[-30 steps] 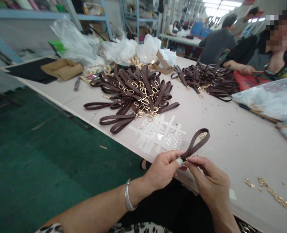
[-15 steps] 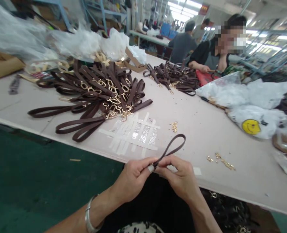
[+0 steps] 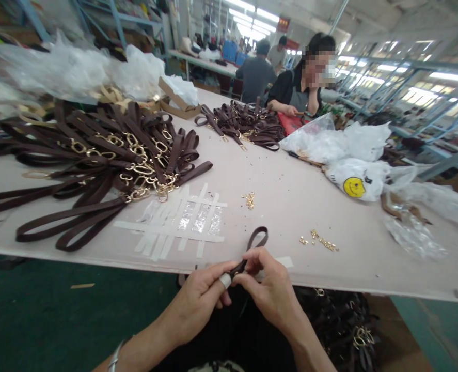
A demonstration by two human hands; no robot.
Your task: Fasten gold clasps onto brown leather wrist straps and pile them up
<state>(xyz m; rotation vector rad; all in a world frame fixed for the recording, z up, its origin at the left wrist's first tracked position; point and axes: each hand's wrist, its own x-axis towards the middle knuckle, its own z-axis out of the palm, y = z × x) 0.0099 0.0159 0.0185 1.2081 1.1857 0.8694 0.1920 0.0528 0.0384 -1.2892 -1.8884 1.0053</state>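
Note:
A dark brown wrist strap (image 3: 239, 267) is pinched between my two hands, just over the table's near edge. Its far end forms a small upright loop above the fingers. My left hand (image 3: 202, 297) grips the lower part, its thumb wrapped in a whitish tape band (image 3: 225, 280). Close against it, my right hand (image 3: 270, 284) pinches the strap below the loop with thumb and fingertips. Whatever lies between the fingertips is hidden. Beyond the loop, small gold metal pieces (image 3: 249, 200) lie in a little heap, with more gold pieces (image 3: 324, 242) to the right.
A big pile of brown straps with gold clips (image 3: 108, 139) covers the table's left side. Taped-down plastic (image 3: 200, 219) lies before me. Farther back are another strap pile (image 3: 248, 124), a seated person (image 3: 290, 93) and white bags (image 3: 352, 142). More straps (image 3: 341, 320) sit under the table.
The view has swung right, so the table's contents appear farther left. My right hand has moved up the strap, and less of the loop now shows above the fingers.

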